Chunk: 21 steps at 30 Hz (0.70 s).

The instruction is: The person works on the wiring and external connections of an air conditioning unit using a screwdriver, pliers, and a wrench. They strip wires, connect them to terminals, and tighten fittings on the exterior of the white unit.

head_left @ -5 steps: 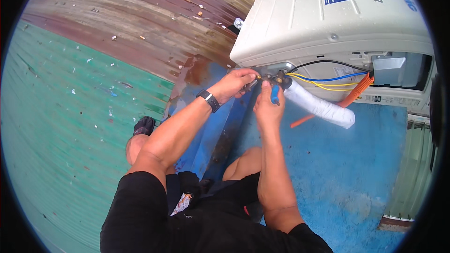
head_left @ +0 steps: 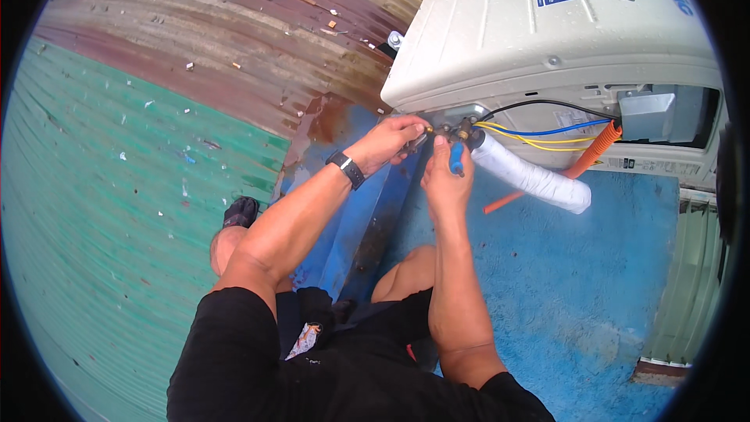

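At the valves (head_left: 467,130) of the white outdoor air-conditioner unit (head_left: 539,39), both my hands work close together. The fingertips of my left hand (head_left: 391,139) are closed on a small brass-coloured piece (head_left: 430,130); a grey metal part shows under these fingers, its kind hidden. My right hand (head_left: 447,180) is wrapped round a blue-handled tool (head_left: 457,158), its thumb pointing up at the valves. The tool's working end is hidden. From the valves a white-wrapped pipe (head_left: 531,176) slants down to the right.
Black, blue and yellow wires (head_left: 539,133) run from the valves to the unit's uncovered wiring box (head_left: 648,113), beside an orange corrugated conduit (head_left: 601,148). Beneath lies a blue surface (head_left: 562,273). Green corrugated sheeting (head_left: 133,187) spreads on the left, with rusty brown sheeting (head_left: 234,23) beyond it.
The view has shifted very slightly. Both hands keep nearly the same place and grip.
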### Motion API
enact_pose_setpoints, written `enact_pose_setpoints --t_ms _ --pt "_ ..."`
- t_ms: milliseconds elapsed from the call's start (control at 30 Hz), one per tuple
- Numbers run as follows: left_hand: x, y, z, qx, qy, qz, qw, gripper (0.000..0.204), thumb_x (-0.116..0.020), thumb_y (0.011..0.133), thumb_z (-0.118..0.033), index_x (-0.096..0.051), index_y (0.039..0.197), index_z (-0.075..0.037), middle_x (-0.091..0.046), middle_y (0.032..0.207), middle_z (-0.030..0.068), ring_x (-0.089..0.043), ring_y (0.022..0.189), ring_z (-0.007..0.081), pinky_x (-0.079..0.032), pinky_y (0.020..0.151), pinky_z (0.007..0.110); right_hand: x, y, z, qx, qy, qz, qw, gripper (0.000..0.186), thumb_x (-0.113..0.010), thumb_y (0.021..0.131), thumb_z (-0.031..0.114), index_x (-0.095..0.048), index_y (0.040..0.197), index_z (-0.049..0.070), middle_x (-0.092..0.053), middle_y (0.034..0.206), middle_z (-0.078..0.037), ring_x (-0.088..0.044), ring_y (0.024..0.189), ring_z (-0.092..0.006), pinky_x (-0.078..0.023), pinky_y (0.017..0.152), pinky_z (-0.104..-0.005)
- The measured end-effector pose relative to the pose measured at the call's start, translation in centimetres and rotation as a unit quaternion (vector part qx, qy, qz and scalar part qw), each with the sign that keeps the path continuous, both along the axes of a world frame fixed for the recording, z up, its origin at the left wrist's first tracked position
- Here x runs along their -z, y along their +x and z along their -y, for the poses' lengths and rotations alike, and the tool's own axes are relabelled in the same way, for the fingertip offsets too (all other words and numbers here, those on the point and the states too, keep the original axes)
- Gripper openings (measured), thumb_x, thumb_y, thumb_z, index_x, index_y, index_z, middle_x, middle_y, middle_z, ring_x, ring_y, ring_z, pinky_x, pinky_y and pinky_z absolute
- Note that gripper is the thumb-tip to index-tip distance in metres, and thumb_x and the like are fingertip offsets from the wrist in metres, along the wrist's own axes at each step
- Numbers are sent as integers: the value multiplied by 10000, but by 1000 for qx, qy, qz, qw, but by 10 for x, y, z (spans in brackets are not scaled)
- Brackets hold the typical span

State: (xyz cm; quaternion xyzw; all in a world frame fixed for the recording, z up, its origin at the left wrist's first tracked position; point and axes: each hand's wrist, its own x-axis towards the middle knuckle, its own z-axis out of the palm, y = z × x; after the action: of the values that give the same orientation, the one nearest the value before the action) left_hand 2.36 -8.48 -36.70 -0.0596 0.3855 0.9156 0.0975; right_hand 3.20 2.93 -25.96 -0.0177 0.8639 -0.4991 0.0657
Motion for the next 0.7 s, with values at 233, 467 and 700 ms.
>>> enact_pose_setpoints --t_ms 233,467,700 --pt "-5 -1 -1 7 3 -5 1000 267 -545 1050 -279 -630 1243 -114 -541 805 -49 -450 608 43 -329 483 207 3 -5 -7 -7 -3 -5 1000 226 -608 1028 231 -570 899 50 -533 643 13 -487 547 -77 -379 497 -269" --pt "-1 0 1 1 23 -1 1000 262 -543 1053 -265 -629 1250 -116 -529 779 -53 -455 592 42 -328 477 208 8 -6 -3 -28 -7 -29 999 246 -576 1045 221 -474 861 95 -427 603 41 -373 460 -52 -299 394 -243" --pt "2 0 -1 2 32 0 999 266 -553 1051 -271 -626 1256 -118 -535 779 -54 -465 591 43 -337 477 201 9 -5 -3 -31 -10 -27 999 247 -571 1047 217 -471 857 97 -432 607 41 -379 463 -50 -293 390 -241"
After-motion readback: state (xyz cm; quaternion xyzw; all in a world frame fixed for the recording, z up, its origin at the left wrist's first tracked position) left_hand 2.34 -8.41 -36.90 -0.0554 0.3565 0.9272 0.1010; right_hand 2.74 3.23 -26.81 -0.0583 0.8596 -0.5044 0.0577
